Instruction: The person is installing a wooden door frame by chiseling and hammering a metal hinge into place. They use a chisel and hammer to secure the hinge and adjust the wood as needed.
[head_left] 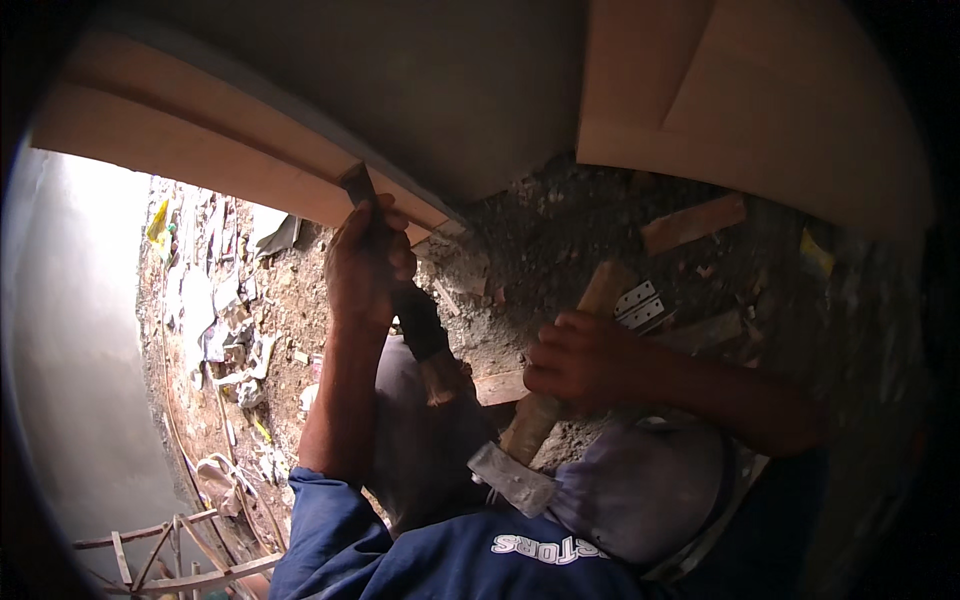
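Note:
My left hand (365, 255) is closed around a chisel (422, 325) with a dark, partly wrapped handle and a wooden butt end. Its flat blade rests against the grooved edge of a brown wooden door frame (240, 140). In my right hand (575, 360), fingers wrapped round the pale wooden handle, is a hammer (512, 478). The hammer's metal head points down toward my lap, apart from the chisel. Just beyond my right hand, silver hinges (640, 303) with screw holes lie on the ground.
A brown wooden panel (760, 120) stands at the upper right. Offcuts such as a wood strip (693, 222) lie on the rough dirt floor. Scattered litter (215, 320) runs along a grey wall (85, 350) at left. A wooden stick frame (180, 550) sits lower left.

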